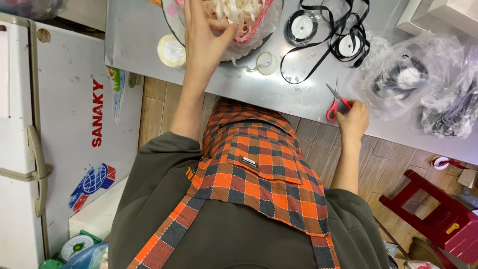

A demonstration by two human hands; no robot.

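My left hand [201,42] reaches into a dark bowl [172,31] lined with a clear plastic bag, its fingers pinching cream ribbon strips [239,11] heaped inside. At the front edge of the steel table [139,40], my right hand [352,121] grips red-handled scissors [334,105]; the blades point away from me and are slightly parted. Black ribbon [318,55] trails loose across the table from two spools [301,27], just beyond the scissors. An orange and dark checked apron covers my chest.
A pale tape roll [172,50] and a thin clear ring [267,63] lie by the bowl. Plastic bags of black ribbon [413,74] sit at the right. A white chest freezer [59,124] stands at the left, a red stool [438,211] at the lower right.
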